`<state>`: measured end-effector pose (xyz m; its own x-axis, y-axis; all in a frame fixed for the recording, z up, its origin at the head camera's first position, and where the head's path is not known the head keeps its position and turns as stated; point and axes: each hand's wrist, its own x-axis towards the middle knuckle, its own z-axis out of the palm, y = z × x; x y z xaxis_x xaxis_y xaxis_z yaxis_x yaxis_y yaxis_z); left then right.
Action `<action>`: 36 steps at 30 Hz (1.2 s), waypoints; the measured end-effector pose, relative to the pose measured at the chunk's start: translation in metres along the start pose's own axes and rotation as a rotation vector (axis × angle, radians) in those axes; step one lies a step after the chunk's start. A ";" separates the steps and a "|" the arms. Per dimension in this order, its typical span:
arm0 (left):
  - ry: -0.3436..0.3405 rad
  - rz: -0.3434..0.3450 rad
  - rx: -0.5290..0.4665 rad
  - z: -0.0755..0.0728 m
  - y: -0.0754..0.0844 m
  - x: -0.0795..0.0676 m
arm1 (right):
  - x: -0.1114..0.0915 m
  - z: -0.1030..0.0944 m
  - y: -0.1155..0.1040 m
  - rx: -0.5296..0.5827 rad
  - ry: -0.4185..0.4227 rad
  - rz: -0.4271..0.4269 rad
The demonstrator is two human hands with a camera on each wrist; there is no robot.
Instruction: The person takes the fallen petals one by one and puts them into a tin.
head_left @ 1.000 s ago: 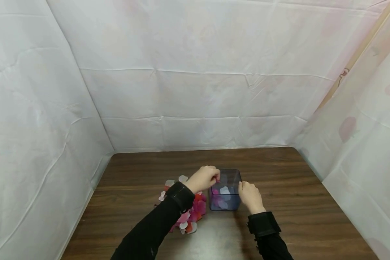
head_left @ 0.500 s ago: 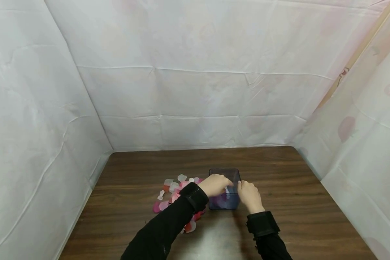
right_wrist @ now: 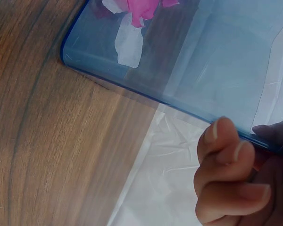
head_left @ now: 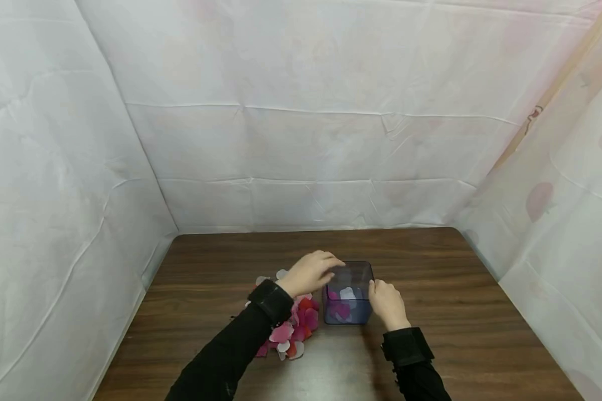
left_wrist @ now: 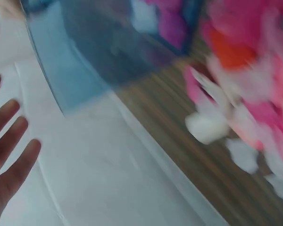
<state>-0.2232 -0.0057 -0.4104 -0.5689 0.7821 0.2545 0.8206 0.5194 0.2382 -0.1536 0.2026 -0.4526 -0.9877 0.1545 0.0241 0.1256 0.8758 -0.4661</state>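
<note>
So the see-through bluish box (head_left: 348, 313) sits upright, open top, on the desk (head_left: 426, 262), in from the far edge, some white and pink petals (head_left: 347, 294) inside. Messy heap of pink, red and white petals (head_left: 295, 329) lies just beside it, toward the left edge.

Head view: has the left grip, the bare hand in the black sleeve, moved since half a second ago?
Yes: against the brown wooden table, the left grip has moved leftward and up the picture, away from the transparent blue plastic box.
</note>
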 end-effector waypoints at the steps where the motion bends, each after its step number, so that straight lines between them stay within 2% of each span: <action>1: 0.032 -0.025 -0.019 -0.001 -0.008 -0.007 | 0.000 0.000 -0.001 0.002 0.006 -0.008; 3: 0.077 -0.092 -0.063 -0.003 -0.024 -0.023 | 0.000 0.001 -0.002 0.010 0.012 -0.016; 5: 0.093 -0.177 -0.100 -0.002 -0.039 -0.044 | 0.000 0.002 -0.003 0.014 0.013 -0.017; 9: 0.065 -0.325 -0.122 0.007 -0.060 -0.087 | -0.001 0.003 -0.003 0.012 0.014 -0.024; 13: 0.054 -0.442 -0.113 0.026 -0.075 -0.124 | -0.001 -0.001 -0.004 0.010 0.023 -0.038; 17: 0.053 -0.512 -0.112 0.048 -0.088 -0.160 | 0.000 -0.002 -0.005 0.010 0.018 -0.039; 21: 0.013 -0.506 -0.084 0.062 -0.093 -0.191 | -0.001 0.002 -0.005 0.012 0.014 -0.037; 24: 0.013 -0.462 -0.047 0.067 -0.092 -0.201 | 0.000 0.004 -0.004 0.013 0.022 -0.029; 28: 0.089 -0.417 -0.040 0.070 -0.088 -0.201 | 0.002 0.006 -0.004 0.019 0.022 -0.020; 31: 0.119 -0.412 -0.030 0.073 -0.088 -0.199 | 0.002 0.007 -0.004 0.020 0.011 -0.020; 36: 0.089 -0.400 -0.030 0.072 -0.091 -0.196 | 0.002 0.008 -0.004 0.018 0.016 -0.021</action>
<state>-0.1820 -0.1813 -0.5498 -0.8461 0.4873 0.2160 0.5329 0.7648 0.3619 -0.1570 0.1956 -0.4581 -0.9885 0.1432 0.0482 0.1027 0.8708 -0.4807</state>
